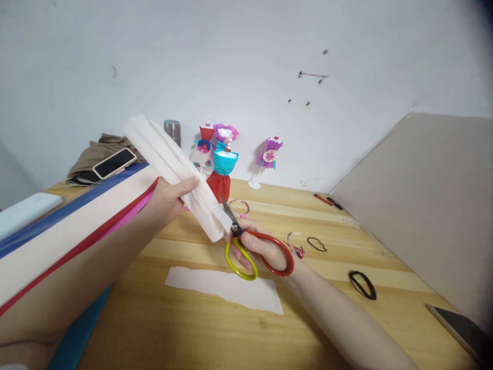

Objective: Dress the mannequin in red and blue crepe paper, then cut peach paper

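My left hand (173, 198) is closed on a long folded strip of white paper (165, 154), thumb on top, held up above the table. My right hand (256, 241) grips a pair of scissors (235, 228) with one red and one yellow handle loop. The blades point up and away, by the strip's lower right end; whether they touch the paper I cannot tell. On the table below the scissors lies a torn-edged piece of white paper (223, 289).
Small dress forms in coloured paper (225, 162) stand along the wall, another (270, 156) to their right. At left are coloured sheets (84, 216), a phone (114, 163), brown cloth (98, 149) and a metal flask (172, 132). Black hair bands (362, 285) lie at right.
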A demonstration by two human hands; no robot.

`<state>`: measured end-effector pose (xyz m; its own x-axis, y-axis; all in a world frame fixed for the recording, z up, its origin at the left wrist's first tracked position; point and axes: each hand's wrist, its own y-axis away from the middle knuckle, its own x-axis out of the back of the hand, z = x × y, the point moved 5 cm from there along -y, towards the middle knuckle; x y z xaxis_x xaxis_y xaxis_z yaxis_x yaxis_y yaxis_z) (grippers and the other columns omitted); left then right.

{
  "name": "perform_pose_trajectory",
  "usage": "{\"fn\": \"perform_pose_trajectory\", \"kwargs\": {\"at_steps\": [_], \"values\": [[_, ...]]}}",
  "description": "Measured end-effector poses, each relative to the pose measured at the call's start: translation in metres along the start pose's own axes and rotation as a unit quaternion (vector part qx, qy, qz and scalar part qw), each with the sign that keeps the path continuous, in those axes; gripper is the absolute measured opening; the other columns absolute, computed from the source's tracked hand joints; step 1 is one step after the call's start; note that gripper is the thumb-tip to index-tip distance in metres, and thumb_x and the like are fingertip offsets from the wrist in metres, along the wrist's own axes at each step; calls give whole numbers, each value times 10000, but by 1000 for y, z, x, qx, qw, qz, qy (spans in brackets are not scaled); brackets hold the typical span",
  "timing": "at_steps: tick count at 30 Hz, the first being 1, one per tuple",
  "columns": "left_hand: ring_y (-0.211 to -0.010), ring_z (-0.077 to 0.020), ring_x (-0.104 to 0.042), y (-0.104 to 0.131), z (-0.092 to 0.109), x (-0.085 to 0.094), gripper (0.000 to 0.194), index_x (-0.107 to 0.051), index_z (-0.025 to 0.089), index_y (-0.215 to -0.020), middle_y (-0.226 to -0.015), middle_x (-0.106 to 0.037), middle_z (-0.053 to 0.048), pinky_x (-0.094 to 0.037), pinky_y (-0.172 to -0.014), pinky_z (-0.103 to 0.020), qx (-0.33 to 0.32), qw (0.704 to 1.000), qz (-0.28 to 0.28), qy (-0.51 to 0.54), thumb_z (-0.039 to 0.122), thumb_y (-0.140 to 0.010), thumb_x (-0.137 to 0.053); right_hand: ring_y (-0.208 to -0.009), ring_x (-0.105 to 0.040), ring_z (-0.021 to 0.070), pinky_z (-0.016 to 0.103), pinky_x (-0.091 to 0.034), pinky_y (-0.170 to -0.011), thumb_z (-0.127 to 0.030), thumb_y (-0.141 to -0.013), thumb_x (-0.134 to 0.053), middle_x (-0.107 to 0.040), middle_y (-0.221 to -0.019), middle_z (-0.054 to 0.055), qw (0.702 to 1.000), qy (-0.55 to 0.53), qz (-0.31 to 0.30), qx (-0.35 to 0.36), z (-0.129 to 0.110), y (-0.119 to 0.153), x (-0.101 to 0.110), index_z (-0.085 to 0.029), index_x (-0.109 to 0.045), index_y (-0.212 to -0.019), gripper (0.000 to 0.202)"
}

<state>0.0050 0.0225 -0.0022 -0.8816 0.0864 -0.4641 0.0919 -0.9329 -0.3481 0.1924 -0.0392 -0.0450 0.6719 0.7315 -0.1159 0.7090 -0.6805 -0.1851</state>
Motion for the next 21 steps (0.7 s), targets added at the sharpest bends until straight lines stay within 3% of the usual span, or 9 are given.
{"fn": "perform_pose_trajectory", "kwargs": {"at_steps": [7,14,21], "values": [[-966,-268,-685,0,-4,-1,346,-623,185,-846,-762,-669,-5,-568,-880,-418,4,1000,-15,-9,255,-589,-843,-346,-407,44,191,-336,-399,-525,-888,-628,-531,-545,-67,1000,-4,6,-1,4,0,1,-156,-561,-913,376],[-812,-205,-677,-5,1,3,401,-620,185,-838,-712,-654,17,-575,-795,-344,-5,1000,9,22,237,-536,-879,-370,-411,49,191,-331,-405,-535,-864,-655,-522,-553,-66,999,18,-20,-22,-1,4,2,-150,-565,-929,400],[-767,-185,-666,-18,3,15,443,-642,217,-848,-753,-680,20,-573,-794,-334,9,998,7,68,275,-503,-913,-420,-414,63,211,-349,-441,-504,-871,-662,-510,-588,-51,996,54,-74,-17,-16,13,23,-144,-586,-979,384]]}}
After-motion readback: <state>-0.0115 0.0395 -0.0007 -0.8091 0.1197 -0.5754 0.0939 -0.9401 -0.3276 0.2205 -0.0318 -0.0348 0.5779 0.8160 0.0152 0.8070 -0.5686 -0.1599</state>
